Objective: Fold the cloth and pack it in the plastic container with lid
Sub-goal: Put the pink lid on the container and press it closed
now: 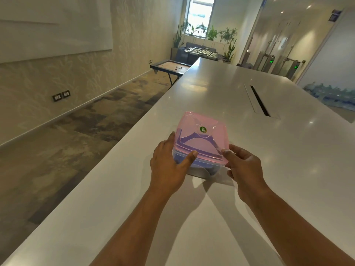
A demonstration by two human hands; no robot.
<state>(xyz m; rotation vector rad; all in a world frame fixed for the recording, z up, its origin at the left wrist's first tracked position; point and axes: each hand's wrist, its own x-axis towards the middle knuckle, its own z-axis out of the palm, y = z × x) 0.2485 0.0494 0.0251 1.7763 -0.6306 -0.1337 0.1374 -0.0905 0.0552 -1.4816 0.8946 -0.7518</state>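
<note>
Just two hands (169, 166) (244, 167), one container (201, 139)

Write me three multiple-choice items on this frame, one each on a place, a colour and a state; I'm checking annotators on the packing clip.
1. Where does the plastic container stand?
A. on the carpet
B. on the white table, near its left edge
C. on the game table

2. What colour is the lid?
A. translucent pink
B. green
C. black

3. Where is the cloth now?
A. spread flat on the table
B. draped over an arm
C. inside the container, under the lid

Answers:
1 B, it sits on the white top just ahead of the person.
2 A, pink with a small green sticker.
3 C, purple fabric shows through the lid while the left hand and right hand grip the near corners.
</note>
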